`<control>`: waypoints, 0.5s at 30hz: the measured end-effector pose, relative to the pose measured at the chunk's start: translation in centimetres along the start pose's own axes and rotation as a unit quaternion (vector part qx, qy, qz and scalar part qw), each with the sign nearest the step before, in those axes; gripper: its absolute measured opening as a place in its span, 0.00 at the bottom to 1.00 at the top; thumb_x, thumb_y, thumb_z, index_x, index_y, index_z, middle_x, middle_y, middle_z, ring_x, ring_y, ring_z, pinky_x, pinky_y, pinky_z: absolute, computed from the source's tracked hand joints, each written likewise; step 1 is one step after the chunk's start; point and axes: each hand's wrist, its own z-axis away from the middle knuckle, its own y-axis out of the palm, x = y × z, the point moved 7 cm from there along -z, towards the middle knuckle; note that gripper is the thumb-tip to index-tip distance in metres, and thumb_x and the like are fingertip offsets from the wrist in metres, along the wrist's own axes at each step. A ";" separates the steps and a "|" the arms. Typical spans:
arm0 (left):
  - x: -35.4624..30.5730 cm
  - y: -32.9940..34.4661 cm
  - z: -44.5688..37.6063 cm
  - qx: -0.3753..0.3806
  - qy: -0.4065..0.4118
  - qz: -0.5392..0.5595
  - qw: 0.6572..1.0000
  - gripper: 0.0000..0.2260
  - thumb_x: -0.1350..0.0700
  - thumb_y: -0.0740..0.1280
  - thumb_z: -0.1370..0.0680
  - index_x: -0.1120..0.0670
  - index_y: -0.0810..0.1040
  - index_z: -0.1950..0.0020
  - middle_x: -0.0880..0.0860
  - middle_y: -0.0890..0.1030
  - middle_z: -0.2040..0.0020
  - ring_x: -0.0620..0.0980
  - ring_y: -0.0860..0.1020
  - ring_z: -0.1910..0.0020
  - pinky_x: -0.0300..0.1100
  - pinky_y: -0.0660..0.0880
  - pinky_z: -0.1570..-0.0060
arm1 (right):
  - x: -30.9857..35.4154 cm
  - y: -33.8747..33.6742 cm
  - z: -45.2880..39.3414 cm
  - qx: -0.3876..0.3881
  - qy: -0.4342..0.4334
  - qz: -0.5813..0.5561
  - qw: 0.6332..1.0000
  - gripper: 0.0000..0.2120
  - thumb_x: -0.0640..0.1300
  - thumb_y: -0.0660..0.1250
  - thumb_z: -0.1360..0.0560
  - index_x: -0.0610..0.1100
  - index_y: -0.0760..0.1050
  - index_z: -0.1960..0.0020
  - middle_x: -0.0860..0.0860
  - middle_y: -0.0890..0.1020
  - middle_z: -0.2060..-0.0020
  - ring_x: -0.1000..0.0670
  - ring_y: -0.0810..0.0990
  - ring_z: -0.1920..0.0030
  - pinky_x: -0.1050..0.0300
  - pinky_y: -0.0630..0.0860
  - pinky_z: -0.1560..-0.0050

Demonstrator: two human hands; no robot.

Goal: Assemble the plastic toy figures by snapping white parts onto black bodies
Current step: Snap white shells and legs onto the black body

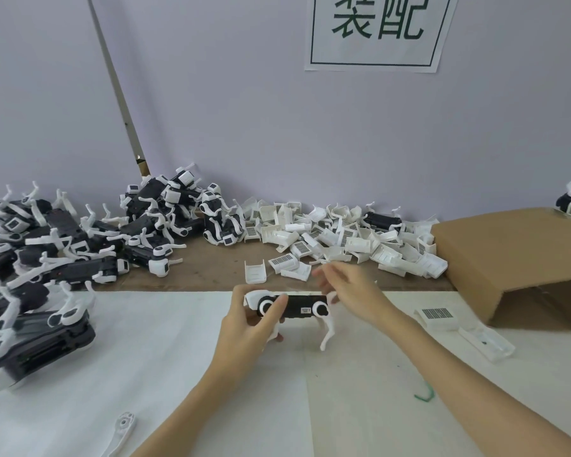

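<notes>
A black toy body with white legs and round white joints (299,308) is held above the white mat at centre. My left hand (244,328) grips its left end, thumb over the front joint. My right hand (350,291) hovers just behind its right end, fingers loosely spread and blurred, holding nothing that I can see. A heap of white shell parts (343,240) lies behind on the brown table. Two single white parts (255,271) (437,316) lie apart from the heap.
Piles of black-and-white toy figures (63,245) fill the left side and back. A cardboard box (521,258) stands at the right. A loose white leg (121,433) lies near the front edge, a clear plastic piece (487,344) at right.
</notes>
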 end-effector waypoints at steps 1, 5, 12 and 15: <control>0.1 0.0 0.0 0.005 -0.002 0.016 1.000 0.24 0.36 0.76 0.27 0.49 0.75 0.41 0.58 0.86 0.54 0.56 0.85 0.56 0.35 0.78 0.64 | 0.1 0.1 -1.3 -0.028 -0.022 0.050 0.998 0.10 0.46 0.63 0.15 0.49 0.83 0.41 0.54 0.84 0.50 0.51 0.82 0.47 0.58 0.78 0.49; 0.3 0.3 0.1 0.018 0.011 0.026 0.999 0.24 0.36 0.75 0.29 0.51 0.76 0.42 0.57 0.85 0.52 0.58 0.83 0.53 0.41 0.82 0.58 | -0.8 2.2 -5.2 0.026 -0.043 0.199 0.979 0.15 0.47 0.74 0.22 0.51 0.82 0.36 0.48 0.80 0.42 0.48 0.77 0.40 0.56 0.72 0.41; 0.7 0.2 -0.2 0.014 0.010 -0.001 1.000 0.20 0.38 0.73 0.26 0.50 0.77 0.43 0.57 0.85 0.54 0.62 0.84 0.55 0.34 0.77 0.63 | -1.2 1.8 -5.6 -0.060 -0.013 0.144 0.988 0.08 0.50 0.68 0.19 0.48 0.78 0.44 0.51 0.82 0.52 0.51 0.80 0.52 0.57 0.76 0.53; 0.9 0.3 -0.1 0.017 0.005 -0.005 1.000 0.21 0.37 0.73 0.27 0.49 0.76 0.43 0.58 0.85 0.54 0.61 0.84 0.55 0.33 0.76 0.64 | -0.7 -0.5 -3.7 -0.091 0.020 0.045 0.995 0.09 0.54 0.63 0.16 0.50 0.74 0.43 0.50 0.84 0.58 0.50 0.83 0.59 0.59 0.73 0.62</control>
